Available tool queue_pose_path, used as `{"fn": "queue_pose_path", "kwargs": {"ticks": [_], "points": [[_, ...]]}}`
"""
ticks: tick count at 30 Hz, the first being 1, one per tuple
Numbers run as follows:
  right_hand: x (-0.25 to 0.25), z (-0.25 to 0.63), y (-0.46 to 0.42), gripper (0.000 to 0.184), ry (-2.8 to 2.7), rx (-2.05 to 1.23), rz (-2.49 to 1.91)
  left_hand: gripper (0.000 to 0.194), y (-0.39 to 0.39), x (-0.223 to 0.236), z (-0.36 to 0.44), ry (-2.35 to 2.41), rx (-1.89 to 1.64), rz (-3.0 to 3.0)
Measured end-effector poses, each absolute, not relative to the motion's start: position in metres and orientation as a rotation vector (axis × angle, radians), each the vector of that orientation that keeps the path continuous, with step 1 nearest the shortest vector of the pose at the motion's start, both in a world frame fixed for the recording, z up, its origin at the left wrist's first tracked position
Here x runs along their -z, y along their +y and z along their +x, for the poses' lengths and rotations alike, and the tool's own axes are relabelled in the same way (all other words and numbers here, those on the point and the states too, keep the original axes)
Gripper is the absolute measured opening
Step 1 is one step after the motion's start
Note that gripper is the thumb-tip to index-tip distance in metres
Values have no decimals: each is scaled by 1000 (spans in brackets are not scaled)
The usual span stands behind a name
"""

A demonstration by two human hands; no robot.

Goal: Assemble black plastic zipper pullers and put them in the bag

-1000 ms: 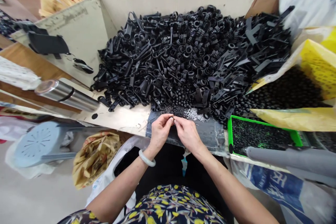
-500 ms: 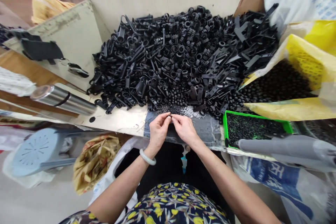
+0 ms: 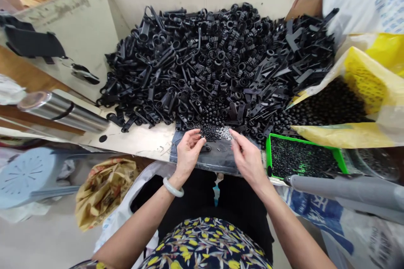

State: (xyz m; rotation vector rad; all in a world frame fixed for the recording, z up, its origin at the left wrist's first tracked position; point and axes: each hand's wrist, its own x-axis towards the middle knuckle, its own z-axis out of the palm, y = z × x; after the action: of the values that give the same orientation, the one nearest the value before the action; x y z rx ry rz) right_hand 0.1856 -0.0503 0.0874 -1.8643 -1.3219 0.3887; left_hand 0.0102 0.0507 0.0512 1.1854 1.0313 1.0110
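Note:
My left hand (image 3: 188, 150), with a pale bangle at the wrist, is closed in a pinch at the front edge of the work surface. A small black plastic part (image 3: 202, 136) shows at its fingertips. Beside its thumb a dark elongated piece (image 3: 206, 148) lies on the grey mat (image 3: 221, 159). My right hand (image 3: 248, 157) is apart from it, fingers curled together at the right side of a small heap of silver pins (image 3: 224, 133). Whatever is between its fingertips is too small to make out. Tiny black parts (image 3: 210, 131) lie left of the pins.
A large pile of black plastic parts (image 3: 189, 63) fills the walled bench. At right are a green tray (image 3: 268, 153) of black bits, a yellow bag (image 3: 334, 133) of black beads and a grey cylindrical tool (image 3: 347, 187). A steel flask (image 3: 66, 111) lies at left.
My hands were together over one small part. Now they are apart: the right has moved right to the pins, and the left has shifted slightly left. The whole view has shifted a little.

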Motion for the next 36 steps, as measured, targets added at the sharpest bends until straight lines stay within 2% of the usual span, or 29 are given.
{"fn": "queue_pose_path", "kwargs": {"ticks": [5, 9, 14, 20, 25, 31, 36], "points": [[-88, 212, -93, 35, -1344, -188, -2162, 27, 38, -65, -2, 986, -980, 1294], [-81, 217, -95, 40, -1349, -160, -2138, 34, 30, -75, -21, 979, -956, 1386], [-76, 215, -86, 38, -1483, -4, -2169, 20, 19, -76, -31, 996, -935, 1366], [-72, 211, -87, 43, -1649, 344, -2324, 33, 7, -72, -25, 865, -890, 953], [-75, 207, -88, 37, -1660, 340, -2220, 30, 1, -79, -27, 763, -769, 642], [-73, 198, -93, 31, -1670, 170, -2157, 23, -1, -85, -29, 770, -690, 454], [-74, 194, -100, 25, -1693, 146, -2068, 24, -1, -83, -29, 794, -692, 519]]}}
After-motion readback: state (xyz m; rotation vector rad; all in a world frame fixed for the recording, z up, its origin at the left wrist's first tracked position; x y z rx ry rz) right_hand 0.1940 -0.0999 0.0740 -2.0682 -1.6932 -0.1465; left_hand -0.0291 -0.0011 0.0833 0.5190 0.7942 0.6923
